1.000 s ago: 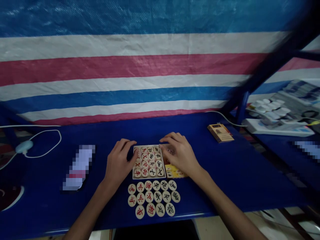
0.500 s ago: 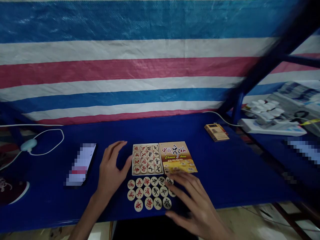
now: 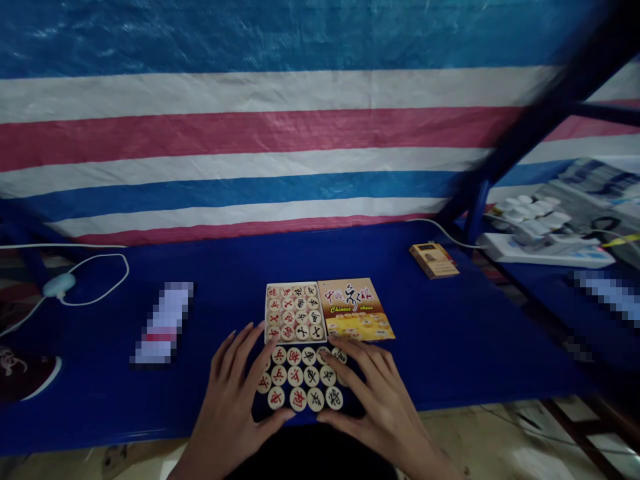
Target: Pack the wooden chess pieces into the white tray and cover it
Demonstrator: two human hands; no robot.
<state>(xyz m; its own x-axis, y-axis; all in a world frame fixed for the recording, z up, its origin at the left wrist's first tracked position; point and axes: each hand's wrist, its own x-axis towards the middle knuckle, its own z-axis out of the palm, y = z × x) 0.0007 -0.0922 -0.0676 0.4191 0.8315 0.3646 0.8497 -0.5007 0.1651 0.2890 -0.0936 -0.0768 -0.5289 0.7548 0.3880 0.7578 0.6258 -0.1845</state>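
Rows of round Chinese chess pieces [image 3: 311,377] lie on the blue tabletop, red characters on the left and black on the right. My left hand [image 3: 240,390] curves around their left side with fingers spread, covering part of the leftmost pieces. On the other side my right hand [image 3: 373,393] is spread too, its fingertips over the upper right pieces and its thumb near the lower edge. Just beyond the fingers sits a white box [image 3: 267,313] filled with more pieces. Its printed "Chinese chess" lid [image 3: 356,309] lies flat against the box's right side.
A blurred-out phone [image 3: 164,325] lies at left, near a white cable with a pale blue puck [image 3: 59,285]. A small tan box [image 3: 434,260] is at back right. Beyond it are a white power strip [image 3: 545,250] and a dark blue slanted post [image 3: 530,113]. A striped sheet hangs behind.
My left hand has come down from beside the box to the left edge of the loose pieces. My right hand has shifted slightly left, around their right side.
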